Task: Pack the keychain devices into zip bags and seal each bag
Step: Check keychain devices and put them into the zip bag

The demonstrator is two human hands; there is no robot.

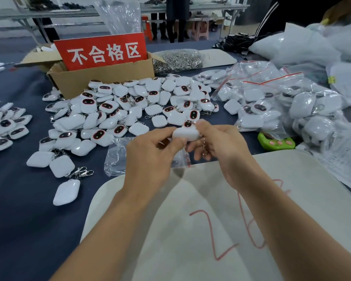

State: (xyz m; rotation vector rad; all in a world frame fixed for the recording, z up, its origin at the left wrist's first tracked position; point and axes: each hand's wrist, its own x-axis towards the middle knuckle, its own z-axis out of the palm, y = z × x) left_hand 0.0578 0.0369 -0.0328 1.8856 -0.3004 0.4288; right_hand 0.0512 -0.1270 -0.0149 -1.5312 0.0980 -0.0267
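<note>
Both hands meet above the blue table (18, 209). Left hand (150, 159) and right hand (223, 153) each pinch the same white keychain device (185, 134) with curled fingers, and its metal chain (204, 148) dangles against the right palm. Just beneath lie clear zip bags (117, 157). Beyond them spreads a loose pile of devices (130, 106). Filled bags (272, 102) heap up at right, and a cardboard box (101, 78) with a red sign (101, 51) stands behind.

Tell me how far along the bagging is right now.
Done: a heap of bagged devices on the right. In hand: the left hand and right hand grip one white keychain device above a clear zip bag. Remaining: the big loose pile in the middle and a smaller pile at the far left, all unbagged.
</note>
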